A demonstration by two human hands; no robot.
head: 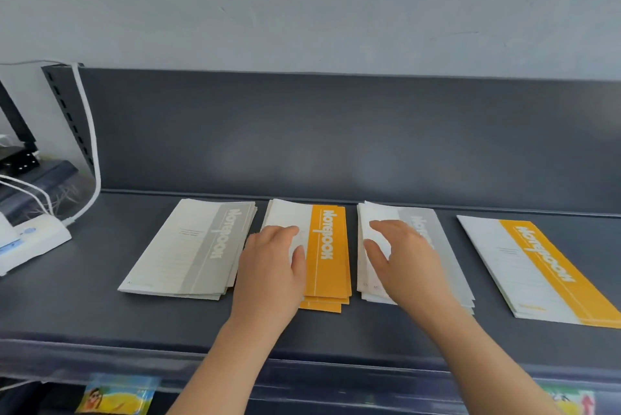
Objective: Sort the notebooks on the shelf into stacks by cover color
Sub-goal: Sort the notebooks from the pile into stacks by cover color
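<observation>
1. Notebooks point(327, 246) lie in four stacks in a row across the lower middle of the frame, on a dark grey shelf point(100, 313) in front of its upright back panel point(336, 132).
2. From left to right: a grey stack point(188, 246), an orange stack point(327, 273), a second grey stack point(450, 266), and a second orange stack point(537, 273) at the right edge. The stacks lie apart from one another, so each colour is split in two.
3. Every stack's long axis runs from the shelf's near edge toward the back panel, and the printed titles run the same way. The outer stacks fan outward at the bottom.
4. My left hand point(272, 260) rests on the white part of the first orange stack, just left of its orange band. The fingers are relaxed and the thumb is spread, and I see no grip.
5. My right hand point(400, 253) lies on the second grey stack, palm down with fingers loosely spread, also gripping nothing that I can see.
6. Both forearms reach up from the bottom of the frame, and each hand sits directly on its own stack.
7. I judge the next move to be a merge. The matching grey pile is left of my left hand, and the matching orange pile is right of my right hand, so either stack must cross the other.
8. A white device point(33, 240) with cables sits at the far left.
</observation>
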